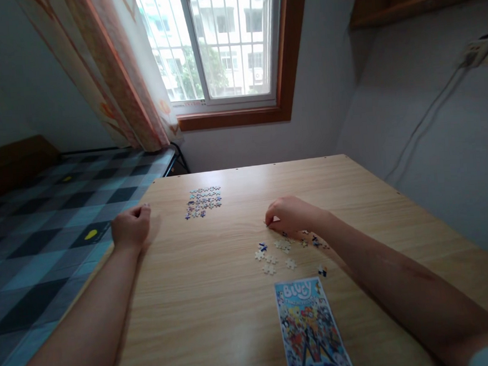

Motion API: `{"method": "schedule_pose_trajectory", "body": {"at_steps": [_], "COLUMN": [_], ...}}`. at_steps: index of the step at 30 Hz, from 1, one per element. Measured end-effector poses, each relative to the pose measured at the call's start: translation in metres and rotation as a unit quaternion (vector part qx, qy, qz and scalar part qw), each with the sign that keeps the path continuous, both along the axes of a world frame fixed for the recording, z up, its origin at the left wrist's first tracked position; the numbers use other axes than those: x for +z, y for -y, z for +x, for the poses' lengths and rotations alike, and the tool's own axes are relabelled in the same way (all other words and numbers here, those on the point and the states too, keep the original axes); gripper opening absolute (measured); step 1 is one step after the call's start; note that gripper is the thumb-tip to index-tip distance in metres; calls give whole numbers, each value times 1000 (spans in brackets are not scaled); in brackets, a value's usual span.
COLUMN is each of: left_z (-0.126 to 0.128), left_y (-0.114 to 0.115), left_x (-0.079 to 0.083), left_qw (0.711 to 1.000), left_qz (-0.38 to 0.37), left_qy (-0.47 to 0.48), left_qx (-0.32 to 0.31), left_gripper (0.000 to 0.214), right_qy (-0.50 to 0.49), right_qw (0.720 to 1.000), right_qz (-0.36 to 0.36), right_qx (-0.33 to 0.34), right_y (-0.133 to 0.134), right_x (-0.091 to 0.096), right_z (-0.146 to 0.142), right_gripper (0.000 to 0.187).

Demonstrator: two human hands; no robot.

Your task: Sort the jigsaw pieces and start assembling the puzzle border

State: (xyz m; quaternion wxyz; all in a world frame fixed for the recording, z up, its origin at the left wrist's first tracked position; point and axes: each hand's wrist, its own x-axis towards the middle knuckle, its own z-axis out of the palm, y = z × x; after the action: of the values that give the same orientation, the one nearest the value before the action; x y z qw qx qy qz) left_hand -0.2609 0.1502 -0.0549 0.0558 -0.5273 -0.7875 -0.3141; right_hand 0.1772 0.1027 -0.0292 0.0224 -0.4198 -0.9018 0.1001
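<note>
My right hand [290,215] rests on the wooden table [218,296] with its fingers curled in a pinch on a small puzzle piece at its left side. Several loose puzzle pieces [274,256] lie scattered just below and beside that hand. A partly joined patch of puzzle [202,201] lies farther back, left of centre. My left hand [130,226] sits at the table's left edge, fingers curled into a loose fist; whether it holds anything is hidden. A colourful picture card [310,329] lies flat near the front edge.
A bed with a blue and black checked cover [38,231] stands against the table's left side. Behind the table are a barred window [217,40] and a patterned curtain [111,75]. A grey wall with a cable [427,120] runs along the right.
</note>
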Motion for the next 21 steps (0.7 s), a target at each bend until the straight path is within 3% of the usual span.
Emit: {"method": "schedule_pose_trajectory", "body": {"at_steps": [6,11,15,18,21], "left_z": [2,4,5,5,6], "left_y": [1,4,5,5,5], "left_x": [-2,1,2,3,4], "left_qw": [1000,1000,1000,1000,1000], "left_qz": [1,5,1,-1,-4], "left_qy": [-4,3,10,14,17], "left_qx": [6,2,-6,-9,-7], "left_gripper": [49,47,48,47,47], "right_qy": [-19,37,-7,-37,-9], "right_qw": [1000,996,994,988,987], "right_qz": [12,-21,-7,52,34], "right_qx": [-5,-78,-111,-142,-157], "right_y": [5,32,65,91,119], "right_x": [23,66,96,97,74], "right_z": [8,29,57,74,81], "right_gripper": [25,26,29,30,25]}}
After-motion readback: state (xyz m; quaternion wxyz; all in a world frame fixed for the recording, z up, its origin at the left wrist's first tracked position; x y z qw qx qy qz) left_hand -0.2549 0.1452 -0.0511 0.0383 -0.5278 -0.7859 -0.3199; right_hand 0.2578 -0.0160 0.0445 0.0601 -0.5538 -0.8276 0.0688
